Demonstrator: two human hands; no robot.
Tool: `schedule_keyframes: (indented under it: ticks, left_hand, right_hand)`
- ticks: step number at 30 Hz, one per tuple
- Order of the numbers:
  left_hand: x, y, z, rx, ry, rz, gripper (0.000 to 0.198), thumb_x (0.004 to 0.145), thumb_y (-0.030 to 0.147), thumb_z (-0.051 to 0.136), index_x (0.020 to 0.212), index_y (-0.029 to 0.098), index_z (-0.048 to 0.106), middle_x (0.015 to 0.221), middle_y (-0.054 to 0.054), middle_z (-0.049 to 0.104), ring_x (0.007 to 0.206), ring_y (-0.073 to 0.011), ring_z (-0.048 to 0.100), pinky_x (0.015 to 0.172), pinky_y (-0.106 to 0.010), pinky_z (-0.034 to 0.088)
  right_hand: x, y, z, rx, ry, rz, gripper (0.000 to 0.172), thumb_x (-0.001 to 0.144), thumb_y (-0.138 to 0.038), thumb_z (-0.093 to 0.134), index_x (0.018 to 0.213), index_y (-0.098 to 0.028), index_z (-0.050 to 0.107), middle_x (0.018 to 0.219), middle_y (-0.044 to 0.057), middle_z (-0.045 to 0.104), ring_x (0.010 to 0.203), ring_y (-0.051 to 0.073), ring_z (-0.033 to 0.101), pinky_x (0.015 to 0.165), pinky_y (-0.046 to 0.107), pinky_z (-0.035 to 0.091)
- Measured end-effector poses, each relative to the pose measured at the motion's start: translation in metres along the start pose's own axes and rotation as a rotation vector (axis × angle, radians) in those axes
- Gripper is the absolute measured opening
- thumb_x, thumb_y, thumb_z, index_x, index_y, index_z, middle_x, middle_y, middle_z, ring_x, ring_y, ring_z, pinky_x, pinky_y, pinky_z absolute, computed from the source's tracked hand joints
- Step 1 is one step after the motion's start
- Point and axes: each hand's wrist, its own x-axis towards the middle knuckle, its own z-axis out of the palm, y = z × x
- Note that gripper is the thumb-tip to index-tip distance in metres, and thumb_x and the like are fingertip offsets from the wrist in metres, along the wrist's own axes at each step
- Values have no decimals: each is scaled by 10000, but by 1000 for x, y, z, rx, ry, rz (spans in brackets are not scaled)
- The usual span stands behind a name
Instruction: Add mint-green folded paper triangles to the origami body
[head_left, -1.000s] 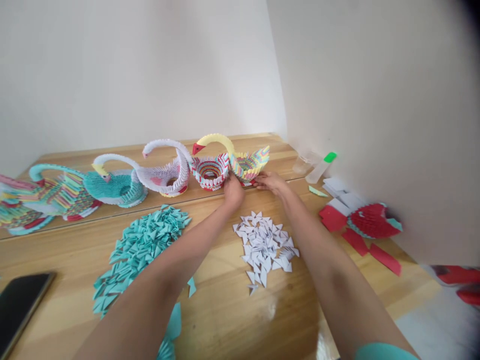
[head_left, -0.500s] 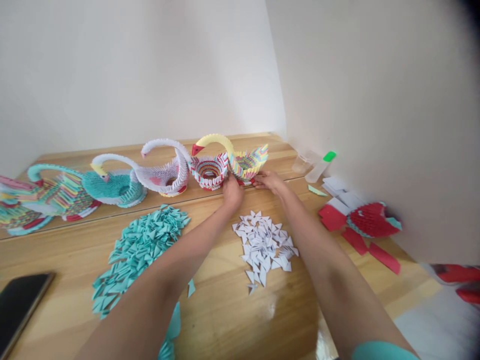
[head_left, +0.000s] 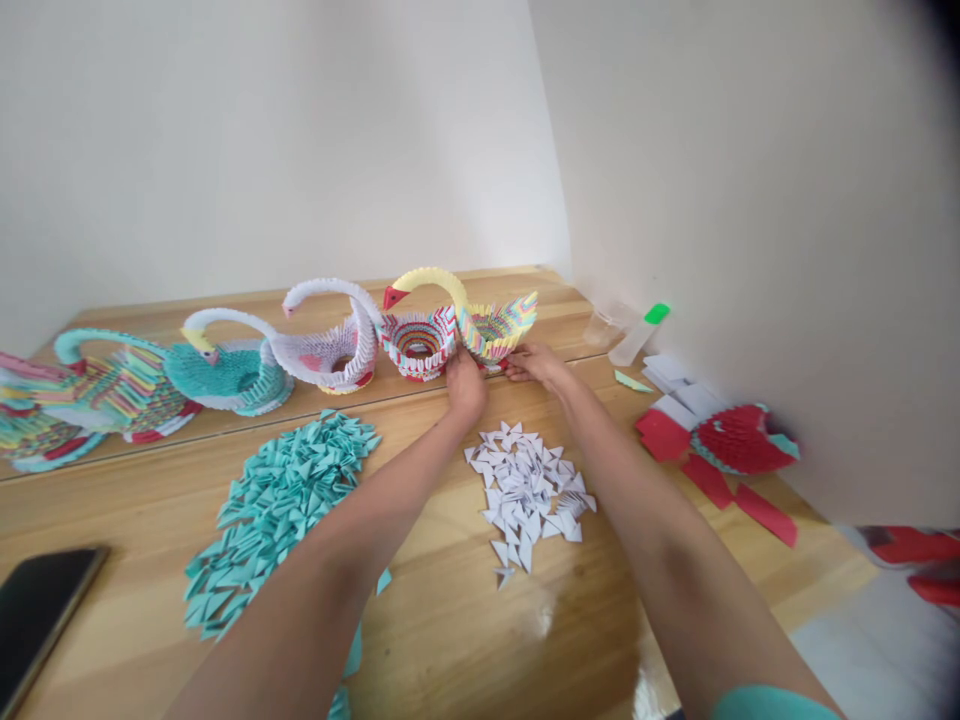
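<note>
A yellow folded-paper swan [head_left: 491, 330] with a red beak stands at the right end of a row of paper models. My left hand [head_left: 466, 388] grips the left side of its base, fingers mostly hidden between it and a red-and-white striped paper bowl [head_left: 418, 345]. On the other side, my right hand [head_left: 540, 364] has its fingers closed on the right edge of the swan's base. Below the hands lies a loose pile of white folded paper triangles [head_left: 525, 490]. Beside my left forearm spreads a larger pile of teal triangles [head_left: 289, 505].
More paper swans, a white one [head_left: 330, 345] and a teal one [head_left: 232, 372] among them, line the wall to the left. A phone [head_left: 46, 610] lies at lower left. At right are a green-capped bottle [head_left: 639, 336], white paper pieces [head_left: 682, 385] and a red paper fish [head_left: 739, 438].
Almost nothing differs. Both hands stay at the base of the yellow swan, and my left forearm has shifted very slightly to the right.
</note>
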Motion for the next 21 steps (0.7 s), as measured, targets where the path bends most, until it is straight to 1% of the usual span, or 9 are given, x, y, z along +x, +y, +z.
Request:
schedule_keyframes:
  ticks: [3, 5, 8, 11, 13, 14, 16, 18, 21]
  left_hand:
    - [0, -1, 0, 6, 1, 8, 639, 844, 86, 619, 1437, 107, 380, 1419, -219, 543, 1390, -305, 448, 1130, -424, 369]
    - [-1, -1, 0, 11, 1, 12, 648, 847, 88, 618, 1445, 83, 369, 1416, -234, 541, 1391, -308, 447, 1133, -416, 368]
    - [-2, -1, -2, 17, 0, 9, 655, 851, 92, 618, 1450, 49, 357, 1392, -258, 553, 1356, -314, 487, 1121, -414, 383]
    - [-3, 0, -4, 18, -1, 9, 662, 853, 94, 618, 1458, 61, 353, 1389, -255, 559, 1332, -311, 514, 1112, -409, 397]
    - [-3, 0, -5, 18, -1, 14, 678, 851, 94, 622, 1469, 70, 343, 1395, -250, 557, 1343, -310, 505, 1116, -405, 394]
    - [-4, 0, -5, 18, -2, 16, 688, 850, 95, 625, 1474, 69, 336, 1396, -250, 555, 1352, -310, 496, 1120, -402, 391]
    - [-4, 0, -5, 20, -2, 18, 703, 847, 97, 632, 1479, 62, 326, 1395, -255, 553, 1361, -309, 487, 1126, -400, 386]
    - [-4, 0, -5, 23, -3, 15, 707, 845, 101, 637, 1479, 72, 324, 1408, -253, 543, 1362, -306, 487, 1134, -404, 379]
    - [-3, 0, -5, 24, -5, 9, 710, 845, 103, 636, 1481, 112, 321, 1421, -236, 539, 1354, -300, 498, 1133, -417, 379]
  right_hand:
    - [-1, -1, 1, 2, 0, -5, 151, 770, -85, 788, 796, -132, 647, 559, 25, 675, 491, 109, 631, 488, 184, 577]
    - [-2, 0, -1, 4, 0, -6, 131, 783, -89, 774, 782, -132, 651, 565, 32, 680, 496, 111, 632, 497, 190, 580]
    - [-2, 0, -9, 11, 26, -11, 86, 817, -136, 752, 815, -131, 666, 579, 44, 687, 512, 125, 642, 498, 207, 581]
    - [-2, -1, -22, 40, 125, -52, 107, 909, -258, 665, 924, -153, 656, 620, 40, 692, 559, 136, 662, 507, 209, 571]
    - [-2, -3, -27, 91, 190, -122, 207, 973, -371, 555, 1017, -187, 638, 738, 48, 725, 675, 143, 701, 580, 218, 587]
    - [-1, -5, -28, 129, 195, -175, 254, 984, -423, 517, 1053, -207, 632, 826, 53, 741, 759, 149, 716, 638, 229, 597]
    - [1, -9, -24, 204, 139, -298, 321, 956, -520, 522, 1088, -248, 631, 1000, 47, 746, 928, 164, 717, 762, 255, 597]
    - [3, -13, -17, 239, 44, -395, 385, 880, -599, 591, 1086, -276, 635, 1094, 29, 732, 1026, 182, 696, 838, 274, 579]
    - [6, -17, -5, 226, -19, -427, 483, 765, -655, 678, 1083, -297, 607, 1137, 10, 718, 1056, 201, 683, 842, 293, 568]
